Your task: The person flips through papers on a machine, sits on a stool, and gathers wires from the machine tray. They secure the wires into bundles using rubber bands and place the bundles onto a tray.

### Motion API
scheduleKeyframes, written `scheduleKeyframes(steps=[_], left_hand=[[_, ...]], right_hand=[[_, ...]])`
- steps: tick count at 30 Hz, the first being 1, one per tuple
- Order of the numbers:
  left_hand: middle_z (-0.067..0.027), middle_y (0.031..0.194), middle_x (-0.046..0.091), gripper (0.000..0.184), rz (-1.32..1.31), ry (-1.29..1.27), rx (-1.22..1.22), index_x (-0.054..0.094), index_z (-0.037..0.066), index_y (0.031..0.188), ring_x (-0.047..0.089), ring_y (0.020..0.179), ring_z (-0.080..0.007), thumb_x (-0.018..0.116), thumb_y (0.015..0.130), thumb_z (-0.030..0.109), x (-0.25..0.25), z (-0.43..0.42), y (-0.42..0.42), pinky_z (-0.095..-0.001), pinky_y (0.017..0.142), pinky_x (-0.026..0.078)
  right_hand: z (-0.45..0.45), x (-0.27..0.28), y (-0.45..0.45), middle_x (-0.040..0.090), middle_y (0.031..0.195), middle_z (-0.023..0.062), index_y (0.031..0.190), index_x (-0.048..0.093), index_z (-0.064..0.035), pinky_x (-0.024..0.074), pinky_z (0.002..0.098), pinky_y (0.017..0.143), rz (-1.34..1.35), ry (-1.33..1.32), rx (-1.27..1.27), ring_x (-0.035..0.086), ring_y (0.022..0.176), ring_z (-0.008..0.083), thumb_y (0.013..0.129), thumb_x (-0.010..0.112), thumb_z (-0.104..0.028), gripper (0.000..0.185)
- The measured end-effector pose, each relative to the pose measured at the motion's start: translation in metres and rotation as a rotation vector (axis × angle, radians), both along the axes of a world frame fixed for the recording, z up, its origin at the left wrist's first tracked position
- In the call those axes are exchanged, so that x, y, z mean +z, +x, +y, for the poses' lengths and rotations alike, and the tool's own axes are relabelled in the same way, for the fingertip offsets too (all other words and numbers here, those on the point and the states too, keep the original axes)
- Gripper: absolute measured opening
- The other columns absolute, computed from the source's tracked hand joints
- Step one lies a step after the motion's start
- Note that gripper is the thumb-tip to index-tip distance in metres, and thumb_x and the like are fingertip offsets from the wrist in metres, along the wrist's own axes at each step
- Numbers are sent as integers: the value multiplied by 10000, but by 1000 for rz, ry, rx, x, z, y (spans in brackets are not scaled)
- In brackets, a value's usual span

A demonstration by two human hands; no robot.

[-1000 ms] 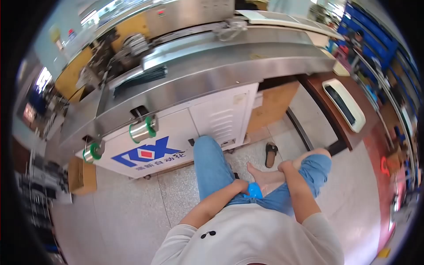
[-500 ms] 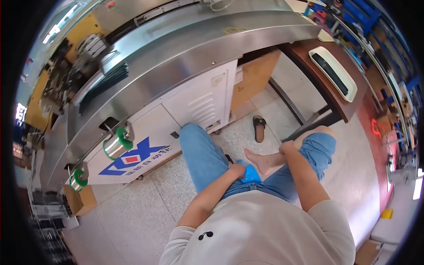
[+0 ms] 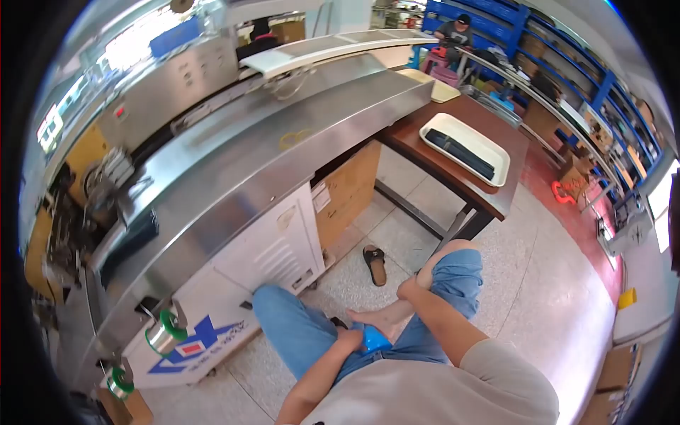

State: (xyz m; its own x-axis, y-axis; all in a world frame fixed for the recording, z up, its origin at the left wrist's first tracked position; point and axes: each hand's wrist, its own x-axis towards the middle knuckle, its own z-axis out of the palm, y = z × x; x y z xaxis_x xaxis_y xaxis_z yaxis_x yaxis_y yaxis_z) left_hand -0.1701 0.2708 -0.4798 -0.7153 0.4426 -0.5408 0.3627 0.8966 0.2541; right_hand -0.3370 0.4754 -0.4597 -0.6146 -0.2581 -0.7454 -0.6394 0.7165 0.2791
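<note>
I sit with one leg crossed over the other. My left hand (image 3: 348, 340) rests at my lap with its fingers curled inward, right beside a bright blue object (image 3: 375, 341) whose kind I cannot make out. Whether that hand holds anything is hidden. My right hand (image 3: 408, 287) is wrapped around my bare lower leg (image 3: 393, 312), below the rolled-up jeans (image 3: 457, 280). Past my bare foot, a dark sandal (image 3: 375, 265) lies on the floor.
A long steel-topped machine (image 3: 234, 166) runs along my left, with green-ended wire spools (image 3: 167, 333) on its front. On the brown table (image 3: 404, 138) ahead, a cream tray (image 3: 499, 156) holds dark strips (image 3: 460, 152). A person (image 3: 457, 32) sits at a far bench.
My view has tilted up and turned right, so the far room and the seated person now show. Both hands keep the same places on lap and leg.
</note>
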Motion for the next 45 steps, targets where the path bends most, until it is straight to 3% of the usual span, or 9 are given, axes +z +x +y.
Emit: scheduleKeyframes(steps=[5, 8, 24, 32, 35, 37, 39, 42, 45], left_hand=[[-194, 772, 621, 558, 100, -41, -98, 630, -9, 792, 604, 721, -343, 626, 642, 528, -1, 0, -1, -401, 676, 455], [-200, 972, 597, 616, -126, -122, -80, 597, 0, 978, 554, 917, -397, 662, 628, 502, 6, 5, -9, -450, 823, 401], [-235, 878, 598, 693, -25, 87, -130, 599, -57, 902, 573, 838, -367, 662, 583, 554, -34, -9, -6, -419, 760, 436], [-250, 925, 581, 723, -92, 119, -98, 599, -62, 917, 564, 877, -357, 640, 593, 583, -7, -10, -20, -393, 793, 429], [-244, 1082, 479, 633, -241, 17, -15, 540, 1, 1031, 479, 1004, -366, 721, 593, 422, 6, -3, -22, -390, 854, 401], [-266, 1002, 549, 730, -144, 71, -87, 557, -41, 1024, 537, 927, -372, 668, 595, 539, -2, -6, -20, -403, 828, 414], [-277, 1089, 499, 794, -170, 111, -60, 453, 38, 1188, 495, 986, -399, 683, 592, 510, -12, -7, -18, -413, 849, 402], [-284, 1141, 457, 847, -208, 124, 38, 350, 127, 1277, 458, 1023, -428, 699, 589, 478, -15, -6, -14, -423, 862, 396], [-281, 1125, 470, 841, -191, 107, 67, 357, 145, 1275, 459, 1020, -435, 692, 587, 493, -11, -6, -11, -425, 849, 402]], right_hand=[[2, 6, -4, 584, 1091, 46, 1032, 618, -144, 416, 447, 796, -167, 63, 5, 556, 1003, 224, 744, 480, -232, 332], [6, 6, -7, 581, 1097, 39, 1045, 610, -151, 414, 454, 798, -217, 58, -28, 553, 1007, 223, 742, 485, -233, 338], [26, -3, -8, 588, 1074, 50, 1020, 620, -152, 395, 497, 787, -284, -67, -135, 548, 1005, 258, 742, 506, -222, 309], [30, -10, -9, 587, 1078, 44, 1020, 621, -154, 414, 491, 760, -252, -74, -103, 553, 997, 253, 744, 509, -234, 309], [27, -9, -13, 585, 1084, 40, 1024, 619, -155, 419, 493, 759, -268, -56, -72, 553, 999, 246, 754, 498, -240, 308], [28, -17, -7, 581, 1095, 36, 1033, 615, -158, 421, 498, 764, -291, -20, -60, 551, 1006, 240, 767, 484, -249, 310], [35, -96, -10, 553, 1139, 72, 1070, 600, -144, 342, 553, 836, -269, -106, -117, 500, 1070, 296, 770, 518, -203, 316], [30, -27, -13, 569, 1117, 43, 1056, 604, -159, 422, 491, 782, -337, -8, -84, 549, 1014, 244, 765, 484, -282, 338], [33, -24, -12, 560, 1132, 46, 1065, 600, -163, 424, 484, 782, -313, -29, -76, 544, 1023, 241, 764, 482, -279, 343]])
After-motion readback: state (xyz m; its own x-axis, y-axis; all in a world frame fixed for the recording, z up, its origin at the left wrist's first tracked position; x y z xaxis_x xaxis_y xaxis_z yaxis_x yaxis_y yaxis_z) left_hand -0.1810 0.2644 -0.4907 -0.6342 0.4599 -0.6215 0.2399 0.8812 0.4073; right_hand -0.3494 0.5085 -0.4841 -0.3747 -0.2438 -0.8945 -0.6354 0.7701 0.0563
